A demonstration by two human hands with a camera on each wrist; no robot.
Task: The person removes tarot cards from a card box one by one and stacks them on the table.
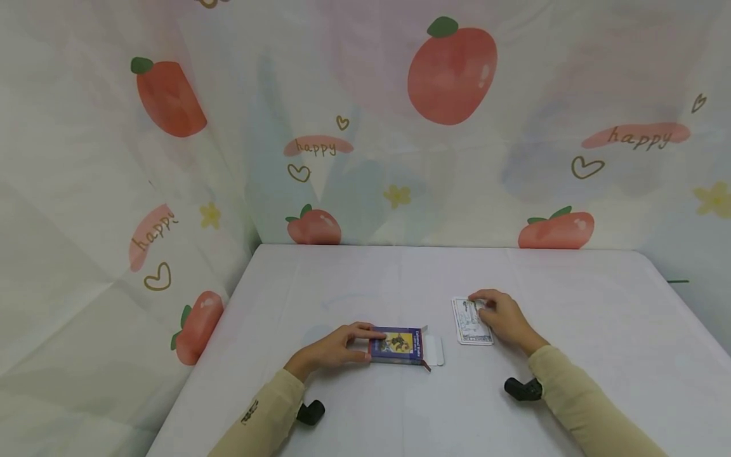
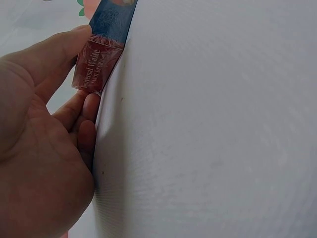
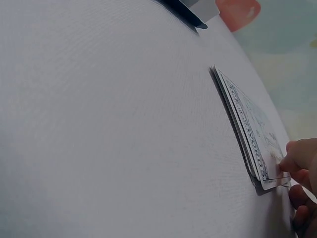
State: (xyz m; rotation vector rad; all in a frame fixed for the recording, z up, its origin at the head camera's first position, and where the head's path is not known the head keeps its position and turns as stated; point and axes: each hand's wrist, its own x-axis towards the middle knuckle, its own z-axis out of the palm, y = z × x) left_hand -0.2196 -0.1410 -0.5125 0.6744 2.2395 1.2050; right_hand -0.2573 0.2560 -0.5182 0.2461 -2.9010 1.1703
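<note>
On the white table lies a blue and red tarot card box (image 1: 398, 346), its end flap (image 1: 435, 351) folded out to the right. My left hand (image 1: 337, 346) holds its left end, with fingers on the top and the thumb at the near corner. In the left wrist view, the box end (image 2: 96, 64) reads "Universal Waite" between thumb and fingers. To the right lies a small stack of tarot cards (image 1: 469, 322), slightly uneven. My right hand (image 1: 505, 317) pinches the right edge of the top card (image 3: 255, 131); how many cards it holds cannot be told.
Black wrist-worn pieces (image 1: 311, 412) stick out under both sleeves, near the table surface (image 1: 411, 412). A patterned cloth wall (image 1: 400, 158) stands behind the table, and another hangs along its left side.
</note>
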